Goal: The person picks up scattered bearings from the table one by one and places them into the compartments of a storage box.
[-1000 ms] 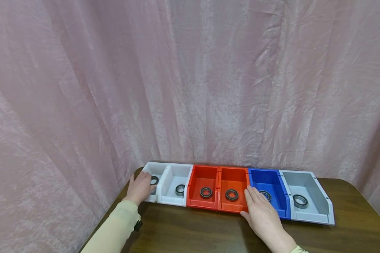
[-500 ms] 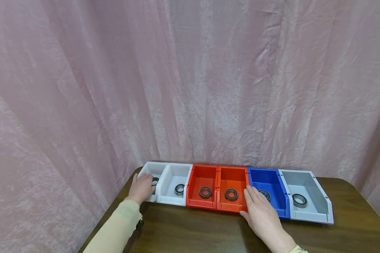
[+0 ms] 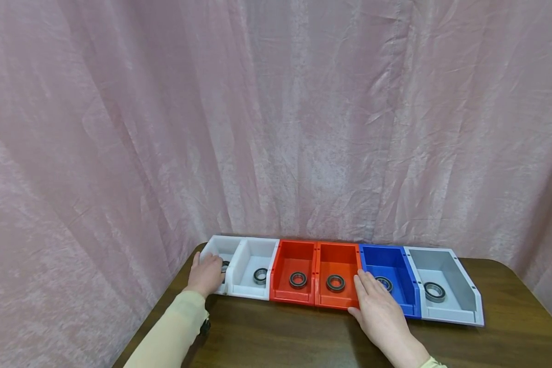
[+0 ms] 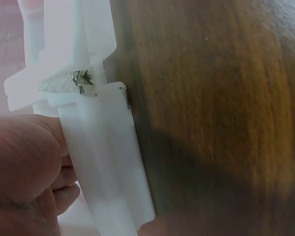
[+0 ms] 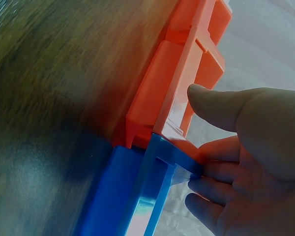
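My left hand (image 3: 205, 276) reaches down into the leftmost white bin (image 3: 225, 243). It lies against a ball bearing (image 3: 226, 264), part of which it covers. In the left wrist view the fingers (image 4: 66, 196) bend behind the bin's white front wall (image 4: 105, 162), and the bearing is hidden there. Whether they pinch it does not show. My right hand (image 3: 381, 313) rests with straight fingers on the wall between the orange bin (image 3: 339, 255) and the blue bin (image 3: 384, 255). In the right wrist view its fingertips touch that edge, with the thumb (image 5: 211, 105) spread apart and nothing held.
Single bearings lie in the second white bin (image 3: 257, 250), the red bin (image 3: 298, 250), the orange bin, the blue bin and the grey bin (image 3: 434, 258). The bins form one row on a brown wooden table (image 3: 276, 337). A pink curtain (image 3: 276, 122) hangs close behind.
My left hand has shifted slightly rightward and deeper into the leftmost white bin, covering more of the bearing. The right hand keeps its place on the bin wall.
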Available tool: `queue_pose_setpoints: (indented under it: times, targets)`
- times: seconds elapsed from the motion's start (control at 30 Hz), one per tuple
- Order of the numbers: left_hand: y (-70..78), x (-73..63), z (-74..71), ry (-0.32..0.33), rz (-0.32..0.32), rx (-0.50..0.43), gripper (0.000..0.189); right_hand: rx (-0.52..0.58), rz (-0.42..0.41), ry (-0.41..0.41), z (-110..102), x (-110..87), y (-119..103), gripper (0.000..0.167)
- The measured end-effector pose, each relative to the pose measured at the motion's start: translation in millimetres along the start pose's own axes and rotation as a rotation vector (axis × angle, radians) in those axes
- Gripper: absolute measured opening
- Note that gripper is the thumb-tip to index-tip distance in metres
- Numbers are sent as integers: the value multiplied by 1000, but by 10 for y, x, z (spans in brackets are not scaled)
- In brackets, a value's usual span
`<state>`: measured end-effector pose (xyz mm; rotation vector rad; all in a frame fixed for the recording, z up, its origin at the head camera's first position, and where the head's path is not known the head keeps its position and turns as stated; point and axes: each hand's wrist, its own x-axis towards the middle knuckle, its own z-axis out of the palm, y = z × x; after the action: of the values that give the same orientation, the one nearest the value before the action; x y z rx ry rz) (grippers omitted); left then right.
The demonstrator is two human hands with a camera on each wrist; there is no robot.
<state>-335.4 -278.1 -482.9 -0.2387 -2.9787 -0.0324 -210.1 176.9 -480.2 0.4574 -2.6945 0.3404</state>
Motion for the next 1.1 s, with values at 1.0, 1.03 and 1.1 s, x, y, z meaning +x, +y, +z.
queue_pose_setpoints:
  times: [1.0, 1.03, 1.1]
  targets:
    - [25, 155, 86, -81, 1, 78, 21, -7, -4, 8, 15, -2, 6, 75]
    - [38, 152, 62, -90, 1, 86, 21, -6, -4, 6, 14, -1, 7, 75]
    - [80, 136, -3, -109, -7, 93, 20, -7, -5, 10, 15, 2, 12, 75]
